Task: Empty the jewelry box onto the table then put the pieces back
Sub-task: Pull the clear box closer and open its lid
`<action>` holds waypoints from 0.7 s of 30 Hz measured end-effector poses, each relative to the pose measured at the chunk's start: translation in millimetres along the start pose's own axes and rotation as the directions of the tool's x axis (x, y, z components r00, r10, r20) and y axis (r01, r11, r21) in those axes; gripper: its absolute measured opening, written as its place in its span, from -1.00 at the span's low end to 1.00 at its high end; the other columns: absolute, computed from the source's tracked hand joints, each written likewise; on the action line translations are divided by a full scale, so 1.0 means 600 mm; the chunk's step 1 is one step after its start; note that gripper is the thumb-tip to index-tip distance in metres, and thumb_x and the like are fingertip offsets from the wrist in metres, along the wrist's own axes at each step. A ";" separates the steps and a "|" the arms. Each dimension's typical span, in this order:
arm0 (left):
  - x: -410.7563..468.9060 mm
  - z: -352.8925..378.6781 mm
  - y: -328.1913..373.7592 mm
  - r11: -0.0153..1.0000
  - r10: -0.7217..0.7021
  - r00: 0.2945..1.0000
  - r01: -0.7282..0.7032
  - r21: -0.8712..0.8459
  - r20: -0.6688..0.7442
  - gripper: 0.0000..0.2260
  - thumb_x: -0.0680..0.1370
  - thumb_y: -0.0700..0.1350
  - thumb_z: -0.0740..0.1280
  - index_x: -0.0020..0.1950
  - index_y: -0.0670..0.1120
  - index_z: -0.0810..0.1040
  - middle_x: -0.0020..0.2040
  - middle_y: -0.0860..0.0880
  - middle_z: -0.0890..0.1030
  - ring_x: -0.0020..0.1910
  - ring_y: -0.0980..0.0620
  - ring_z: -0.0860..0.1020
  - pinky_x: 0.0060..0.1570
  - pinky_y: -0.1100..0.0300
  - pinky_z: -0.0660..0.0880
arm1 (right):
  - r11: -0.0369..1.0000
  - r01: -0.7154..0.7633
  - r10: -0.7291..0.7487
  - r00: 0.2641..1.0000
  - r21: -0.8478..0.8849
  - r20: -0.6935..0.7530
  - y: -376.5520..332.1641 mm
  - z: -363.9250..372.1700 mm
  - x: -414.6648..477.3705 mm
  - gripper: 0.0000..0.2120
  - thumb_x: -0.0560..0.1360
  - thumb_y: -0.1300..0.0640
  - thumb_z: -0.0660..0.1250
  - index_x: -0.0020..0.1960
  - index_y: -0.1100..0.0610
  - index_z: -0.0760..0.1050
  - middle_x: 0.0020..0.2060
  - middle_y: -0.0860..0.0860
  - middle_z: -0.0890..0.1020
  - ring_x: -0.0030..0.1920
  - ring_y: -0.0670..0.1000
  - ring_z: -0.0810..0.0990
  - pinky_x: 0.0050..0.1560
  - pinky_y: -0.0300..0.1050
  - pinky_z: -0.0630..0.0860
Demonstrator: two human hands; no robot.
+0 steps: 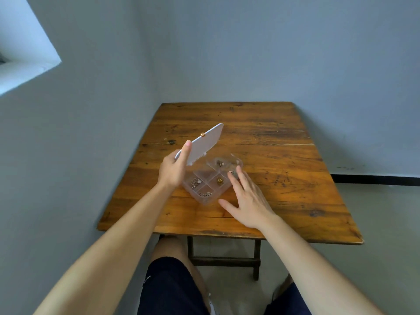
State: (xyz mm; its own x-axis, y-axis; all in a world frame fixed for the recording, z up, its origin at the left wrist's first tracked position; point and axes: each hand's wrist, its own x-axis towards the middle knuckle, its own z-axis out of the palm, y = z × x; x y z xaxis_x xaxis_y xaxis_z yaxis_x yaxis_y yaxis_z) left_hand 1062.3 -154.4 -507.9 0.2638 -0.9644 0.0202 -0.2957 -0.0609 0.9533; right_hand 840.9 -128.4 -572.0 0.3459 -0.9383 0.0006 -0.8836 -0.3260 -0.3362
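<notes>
Both hands serve emptying: left hand (173, 167) grips lid (201, 145) raised, right hand (246, 201) spread empty steadying jewelry box (210, 180) mid-table (284, 155).

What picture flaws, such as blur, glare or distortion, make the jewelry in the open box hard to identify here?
Head view: wide-angle distortion bows the table edges and stretches the forearms; the pieces in the clear jewelry box are too small to identify; the right hand looks slightly motion-blurred at the fingertips; the lid, held by the left hand, reads pale and hazy; the lighting is soft, with faint shadows.
</notes>
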 end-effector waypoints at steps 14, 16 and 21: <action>0.003 0.023 -0.058 0.998 0.027 0.999 -0.025 -0.060 0.028 -0.14 0.59 0.11 0.32 0.56 0.11 -0.33 0.48 0.11 0.20 0.44 0.09 0.30 0.37 0.06 0.35 | 0.985 0.059 -0.070 0.995 -0.161 -0.068 0.007 0.023 0.010 -0.11 0.48 -0.53 -0.10 0.61 -0.07 -0.27 0.60 0.12 -0.24 0.57 0.12 -0.36 0.55 0.25 -0.18; 0.001 0.026 -0.080 0.997 -0.020 0.997 0.025 -0.073 0.073 -0.17 0.59 0.16 0.29 0.57 0.12 -0.29 0.42 0.18 0.26 0.41 0.09 0.36 0.36 0.00 0.39 | 0.989 0.076 -0.083 0.995 -0.126 -0.056 0.006 0.026 0.012 -0.08 0.46 -0.54 -0.06 0.61 -0.07 -0.28 0.60 0.14 -0.25 0.57 0.12 -0.37 0.56 0.25 -0.15; 0.033 0.022 -0.086 0.951 -0.233 0.972 0.236 -0.199 0.038 -0.20 0.49 0.41 0.19 0.59 0.10 -0.01 0.42 0.04 0.44 0.29 -0.02 0.53 0.28 -0.08 0.49 | 0.988 0.065 -0.071 0.997 -0.139 -0.040 -0.015 0.032 0.004 -0.01 0.39 -0.60 -0.04 0.60 -0.11 -0.29 0.60 0.12 -0.22 0.57 0.14 -0.35 0.53 0.23 -0.04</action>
State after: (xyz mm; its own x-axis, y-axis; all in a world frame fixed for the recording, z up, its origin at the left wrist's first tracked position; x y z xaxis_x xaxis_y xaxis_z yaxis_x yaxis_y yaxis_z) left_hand 1070.4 -173.7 -560.5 0.2908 -0.9325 -0.2142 -0.0361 -0.2344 0.9715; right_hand 855.6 -125.7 -586.8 0.3953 -0.9165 0.0619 -0.8944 -0.3994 -0.2015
